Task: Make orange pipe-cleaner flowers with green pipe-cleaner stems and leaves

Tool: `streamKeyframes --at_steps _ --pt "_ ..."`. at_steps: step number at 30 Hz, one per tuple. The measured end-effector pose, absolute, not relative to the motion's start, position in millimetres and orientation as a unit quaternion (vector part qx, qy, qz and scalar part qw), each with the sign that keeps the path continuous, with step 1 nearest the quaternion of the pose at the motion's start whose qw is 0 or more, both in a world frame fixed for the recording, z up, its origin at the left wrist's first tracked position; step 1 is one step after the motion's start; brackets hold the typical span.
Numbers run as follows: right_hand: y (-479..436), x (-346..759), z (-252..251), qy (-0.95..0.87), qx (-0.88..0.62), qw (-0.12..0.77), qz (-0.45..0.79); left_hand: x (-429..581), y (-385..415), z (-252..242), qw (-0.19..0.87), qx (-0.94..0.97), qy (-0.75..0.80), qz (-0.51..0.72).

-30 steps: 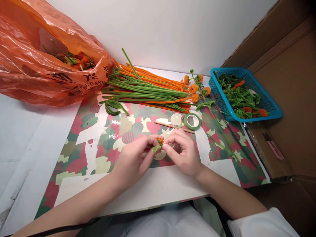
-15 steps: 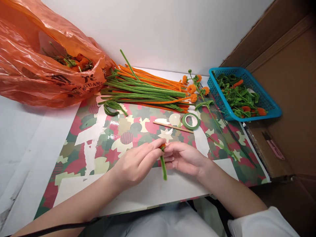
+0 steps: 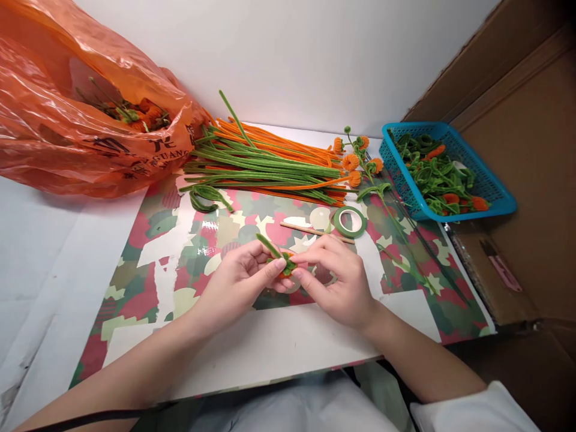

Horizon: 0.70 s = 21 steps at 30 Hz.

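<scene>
Between my two hands is a small orange pipe-cleaner pumpkin (image 3: 288, 265) with a green top, its green stem sticking up to the upper left. My left hand (image 3: 245, 273) is closed around it, thumb pressed on the green part. The fingertips of my right hand (image 3: 339, 279) pinch at the green top from the other side. Just beyond my hands lie a thin wooden stick (image 3: 310, 229) and a roll of green floral tape (image 3: 350, 222). Part of the pumpkin is hidden by my fingers.
Green and orange pipe cleaners (image 3: 270, 168) lie in a bundle at the back. An orange plastic bag (image 3: 148, 141) stands at left, a blue basket (image 3: 495, 192) of green and orange pieces at right. A finished pumpkin branch (image 3: 373, 174) lies beside the basket. A pink-handled cutter (image 3: 504, 273) rests on cardboard.
The pumpkin has been turned over: its green stem pointed down toward me and now points up and left. My right hand has moved up over it, fingers on the green top.
</scene>
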State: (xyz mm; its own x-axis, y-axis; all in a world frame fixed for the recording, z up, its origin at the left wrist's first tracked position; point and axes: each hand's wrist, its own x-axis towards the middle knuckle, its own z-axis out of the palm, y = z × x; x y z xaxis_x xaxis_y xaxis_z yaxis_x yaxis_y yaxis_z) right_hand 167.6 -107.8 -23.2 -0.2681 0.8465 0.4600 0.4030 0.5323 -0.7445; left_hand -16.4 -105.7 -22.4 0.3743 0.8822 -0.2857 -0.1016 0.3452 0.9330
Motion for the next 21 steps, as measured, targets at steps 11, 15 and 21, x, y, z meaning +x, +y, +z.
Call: streamKeyframes --at_steps 11,15,21 --pt "-104.1 164.9 -29.8 -0.571 -0.481 0.417 0.519 -10.6 -108.9 -23.9 0.71 0.452 0.384 0.38" --pt "-104.6 165.7 -31.6 -0.595 -0.475 0.428 0.487 -12.1 -106.0 -25.1 0.713 0.444 0.409 0.356" --pt "-102.9 169.2 -25.3 -0.691 -0.432 0.416 0.403 -13.3 -104.2 -25.6 0.749 0.418 0.412 0.307"
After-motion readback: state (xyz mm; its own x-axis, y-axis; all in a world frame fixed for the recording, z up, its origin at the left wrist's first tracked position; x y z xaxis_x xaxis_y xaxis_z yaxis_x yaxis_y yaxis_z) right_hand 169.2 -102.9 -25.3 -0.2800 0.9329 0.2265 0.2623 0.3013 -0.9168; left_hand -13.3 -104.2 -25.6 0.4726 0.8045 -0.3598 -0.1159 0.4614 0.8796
